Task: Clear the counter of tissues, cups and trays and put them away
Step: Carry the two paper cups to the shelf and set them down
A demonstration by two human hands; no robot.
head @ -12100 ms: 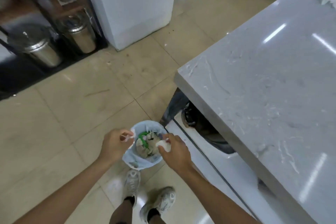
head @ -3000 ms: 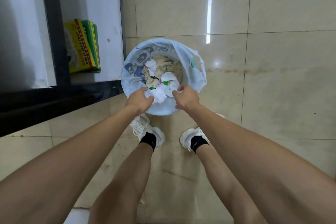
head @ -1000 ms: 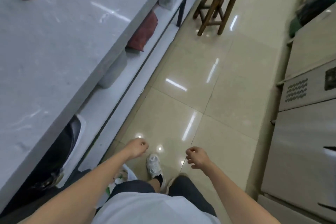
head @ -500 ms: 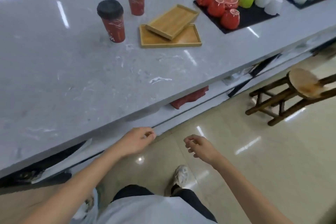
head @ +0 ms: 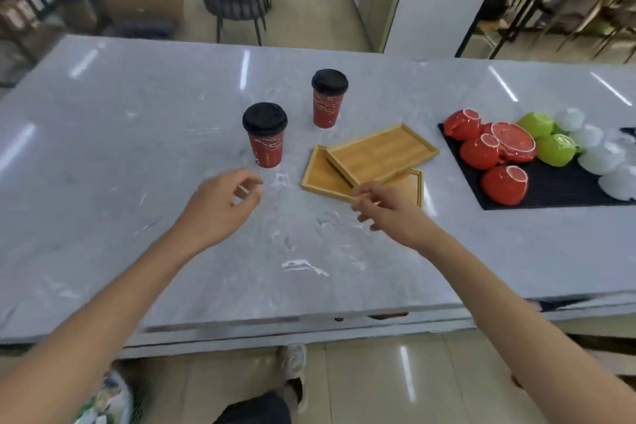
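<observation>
Both hands are empty with fingers loosely spread: the left hand nears the near cup, the right hand reaches the stacked trays beside that cup. Likely next: grasping each.

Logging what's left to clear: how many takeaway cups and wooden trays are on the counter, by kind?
Takeaway cups, red with black lids: 2, nearer and farther.
Wooden trays: 2, upper lying askew on the lower.
Total: 4.
</observation>
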